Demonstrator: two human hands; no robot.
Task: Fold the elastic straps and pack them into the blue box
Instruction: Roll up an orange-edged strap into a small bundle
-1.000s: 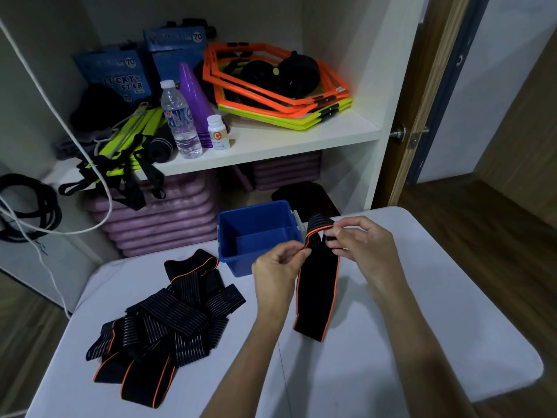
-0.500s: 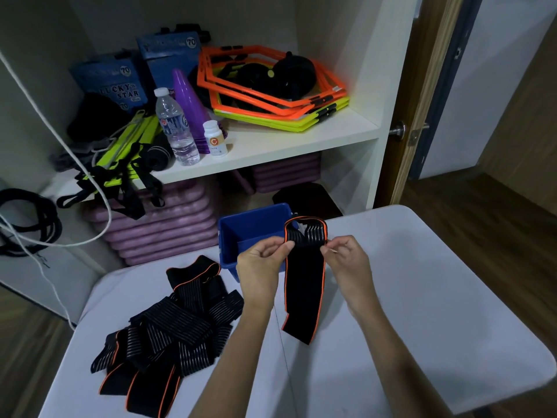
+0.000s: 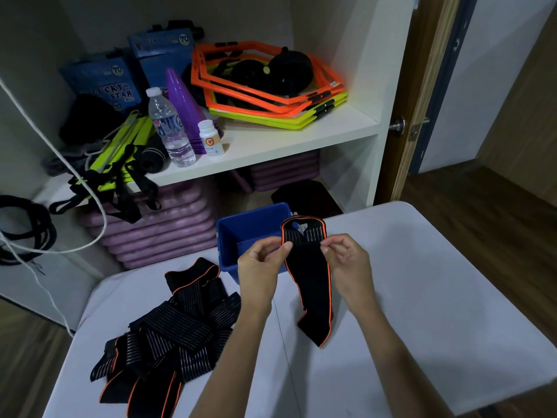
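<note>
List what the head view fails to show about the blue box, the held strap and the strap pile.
- Blue box: its near right part is hidden behind the left hand and the held strap, so its contents cannot be fully checked.
- Held strap: the fold's rear layer is hidden by the front one.
- Strap pile: overlapping hides the count; the bottom edge crops its nearest ends.

L hand (image 3: 261, 260) & R hand (image 3: 346, 257) pinch a black strap (image 3: 312, 285) w/ orange edging by its folded top, above white table (image 3: 422, 312). Blue box (image 3: 238, 233) just behind; strap pile (image 3: 168, 336) at left.
</note>
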